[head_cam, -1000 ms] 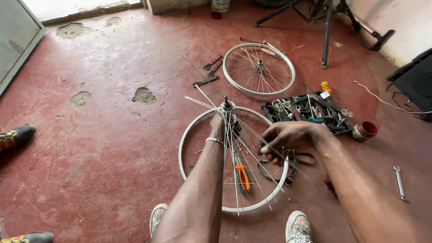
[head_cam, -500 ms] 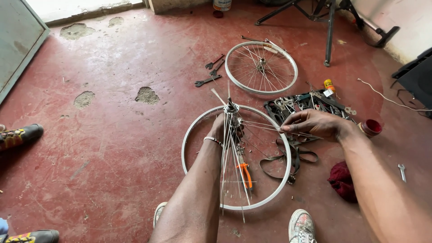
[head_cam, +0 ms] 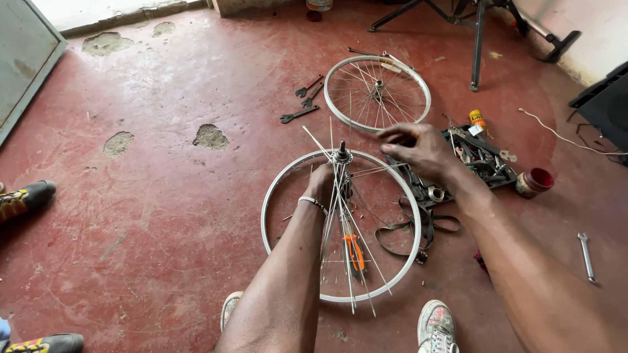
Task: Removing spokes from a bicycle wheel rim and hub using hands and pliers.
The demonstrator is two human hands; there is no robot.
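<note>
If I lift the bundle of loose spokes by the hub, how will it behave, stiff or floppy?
Probably floppy: the spokes fan out unevenly from the hub that the left hand grips, with free ends unattached to the rim. They look thin, so likely light, but apt to swing and snag. The right hand hovers nearby.

Two wheel rims (head_cam: pixel 297 196) (head_cam: pixel 340 72), four wrenches (head_cam: pixel 586 256)

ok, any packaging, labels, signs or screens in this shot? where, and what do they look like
No signs or screens.
Small bottle: on the floor by the tool tray, right of the far wheel; cylindrical, yellow-orange with a pale label.
Red tub: on the floor at the tray's right end; round, red lid, brownish side.
Container: top edge of the view; cut off, light with an orange band.
</note>
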